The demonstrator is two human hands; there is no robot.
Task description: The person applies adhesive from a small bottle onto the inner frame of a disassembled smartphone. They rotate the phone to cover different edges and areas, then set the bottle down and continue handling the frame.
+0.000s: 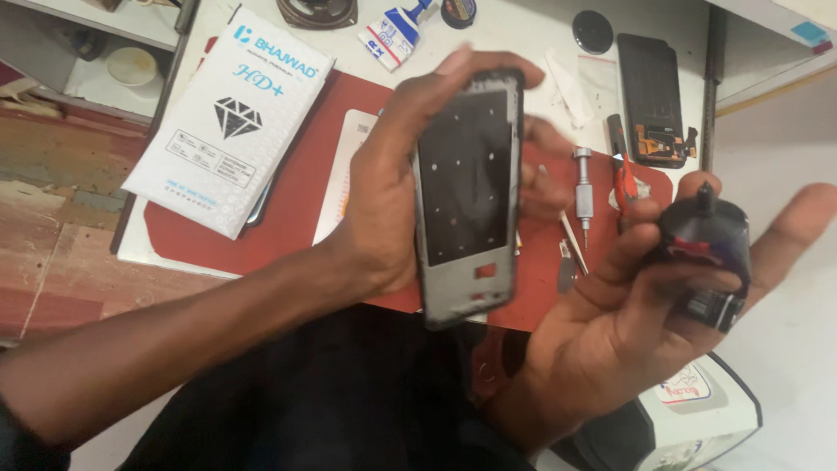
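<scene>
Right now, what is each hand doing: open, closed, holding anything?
Left hand: closed around a phone frame, held upright over the red mat.
Right hand: palm up, fingers partly curled, holding a small black tube.

Both forearms are bare — no watch, ring or glove on the left hand [384, 201] or right hand [610, 331]. Dark clothing [349, 401] fills the lower middle of the frame — plain, unmarked.
</scene>
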